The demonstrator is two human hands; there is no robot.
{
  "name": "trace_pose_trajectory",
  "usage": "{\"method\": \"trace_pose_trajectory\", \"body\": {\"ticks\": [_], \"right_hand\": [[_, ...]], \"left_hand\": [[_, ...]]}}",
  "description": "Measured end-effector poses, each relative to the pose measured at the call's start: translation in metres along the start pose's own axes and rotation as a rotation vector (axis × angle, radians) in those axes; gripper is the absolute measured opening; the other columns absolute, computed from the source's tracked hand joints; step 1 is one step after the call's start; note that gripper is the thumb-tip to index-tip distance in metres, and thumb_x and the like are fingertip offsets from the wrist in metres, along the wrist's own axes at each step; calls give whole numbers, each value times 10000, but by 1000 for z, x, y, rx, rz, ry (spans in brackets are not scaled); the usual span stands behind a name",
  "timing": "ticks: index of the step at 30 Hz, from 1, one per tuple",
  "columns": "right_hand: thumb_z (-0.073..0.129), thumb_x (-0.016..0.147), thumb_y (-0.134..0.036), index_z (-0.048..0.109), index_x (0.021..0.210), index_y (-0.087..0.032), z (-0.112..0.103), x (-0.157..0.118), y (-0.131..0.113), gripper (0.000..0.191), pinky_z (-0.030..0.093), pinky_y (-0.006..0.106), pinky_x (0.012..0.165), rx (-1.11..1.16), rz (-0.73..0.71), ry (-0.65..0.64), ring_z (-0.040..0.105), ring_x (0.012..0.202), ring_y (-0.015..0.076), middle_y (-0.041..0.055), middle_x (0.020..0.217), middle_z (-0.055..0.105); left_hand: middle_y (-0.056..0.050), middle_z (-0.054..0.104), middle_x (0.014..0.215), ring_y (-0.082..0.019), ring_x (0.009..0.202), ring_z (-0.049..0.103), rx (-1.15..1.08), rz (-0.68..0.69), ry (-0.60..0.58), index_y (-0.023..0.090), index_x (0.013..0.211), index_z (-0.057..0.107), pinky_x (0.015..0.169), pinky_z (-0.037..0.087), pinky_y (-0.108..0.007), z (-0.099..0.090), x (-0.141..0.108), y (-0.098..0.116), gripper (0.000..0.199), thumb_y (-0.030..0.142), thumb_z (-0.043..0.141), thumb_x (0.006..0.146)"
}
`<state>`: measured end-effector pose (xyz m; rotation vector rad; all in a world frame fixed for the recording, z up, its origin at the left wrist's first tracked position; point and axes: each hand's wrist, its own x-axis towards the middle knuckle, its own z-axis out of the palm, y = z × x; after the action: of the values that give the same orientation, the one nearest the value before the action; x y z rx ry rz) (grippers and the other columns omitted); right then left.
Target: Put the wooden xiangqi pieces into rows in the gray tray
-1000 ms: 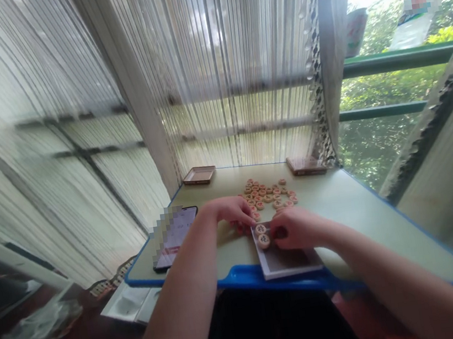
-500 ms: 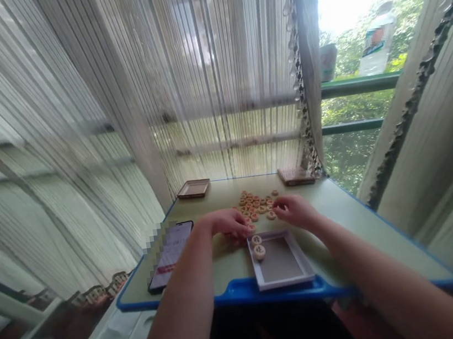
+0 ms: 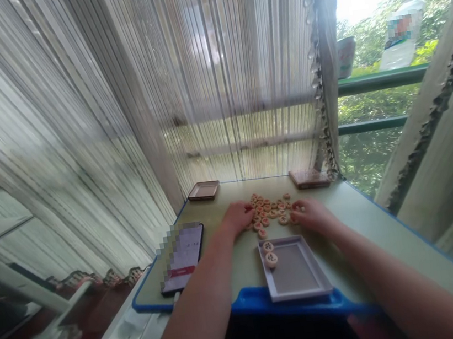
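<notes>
Round wooden Chinese chess pieces [image 3: 265, 207] lie in a loose heap on the pale green tabletop, several showing red characters. At the heap's left edge is my left hand [image 3: 238, 217], its fingers bent and apart, the tips touching or close to pieces. My right hand [image 3: 311, 215] is at the right edge, with thumb and fingers parted beside the pieces there. Nearer to me stands a shallow white box [image 3: 321, 268]. Two pieces, one upper [image 3: 268, 246] and one lower [image 3: 271, 260], lie along its left side.
A phone [image 3: 185, 258] with a lit screen lies on the table's left side. At the back are a shallow brown tray [image 3: 204, 190] on the left and a flat brown box [image 3: 310, 177] on the right. Striped curtains [image 3: 231, 80] hang behind the blue-edged table.
My left hand has moved from beside the white box forward to the heap's left edge. My right hand stays by the right edge. The view has shifted slightly left.
</notes>
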<state>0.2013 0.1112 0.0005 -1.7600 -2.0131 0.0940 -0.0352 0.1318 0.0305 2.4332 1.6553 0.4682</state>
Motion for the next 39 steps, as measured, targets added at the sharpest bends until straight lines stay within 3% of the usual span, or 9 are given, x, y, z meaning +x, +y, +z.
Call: {"method": "trace_pose_trajectory", "body": {"ticks": [5,11,15,18,24,27,32,36,39], "right_hand": [[495,742,-293,665,956,-146,-1,-5,-7,310,432,318,763,22,-41,-47,593,845,231,105,907,663],[520,767,-331,675,949,-198,10,-13,-24,274,369,372,891,67,-140,96,503,996,249,97,1064,603],[514,777,-302,689,892,-211,8,0,-46,229,371,348,861,99,-242,4,498,938,230,79,985,621],[511,774,-293,677,949,-200,5,17,-62,259,357,349,849,32,-326,-40,477,953,243,88,1005,620],[527,733,-222,678,977,-216,11,43,-81,288,368,309,759,0,-325,-140,493,901,231,69,907,660],[557,728,-292,702,909,-218,14,47,-83,243,372,305,757,33,-290,-131,487,913,236,67,860,661],[551,744,-413,720,818,-213,19,43,-71,271,364,326,805,78,-197,24,469,927,236,77,955,632],[571,734,-399,728,797,-231,26,38,-61,239,360,351,822,53,-244,9,474,926,245,67,975,632],[575,740,-383,726,843,-247,29,35,-61,228,371,365,813,39,-295,-8,487,926,267,73,974,644]], "left_hand": [[-85,653,966,-224,945,540,52,-20,91,200,931,695,845,391,-299,12,1,-1,319,355,446,808],[-79,672,939,-234,953,532,17,-63,59,217,956,692,866,383,-322,16,11,-5,309,344,455,805],[-56,676,980,-229,974,531,1,-73,31,226,1013,673,887,382,-317,13,15,-8,317,337,465,801],[-43,668,1034,-217,995,530,-1,-46,11,232,1033,664,935,351,-307,12,16,-8,311,296,459,809],[-38,645,1099,-222,1052,536,-40,-93,-14,272,1088,629,917,361,-328,12,15,-5,338,260,464,793],[-28,659,1069,-224,1049,547,-71,-149,-27,275,1039,648,922,350,-351,9,15,-4,309,275,458,795],[-25,669,1025,-220,1024,553,-61,-188,53,259,1005,659,913,342,-359,1,11,-4,297,314,467,785],[-54,651,1015,-273,1002,540,56,-137,-5,282,940,693,873,360,-394,0,7,0,323,462,510,745],[-51,661,966,-275,980,550,77,-106,-25,281,884,708,850,377,-390,1,7,2,291,453,524,739]]}}
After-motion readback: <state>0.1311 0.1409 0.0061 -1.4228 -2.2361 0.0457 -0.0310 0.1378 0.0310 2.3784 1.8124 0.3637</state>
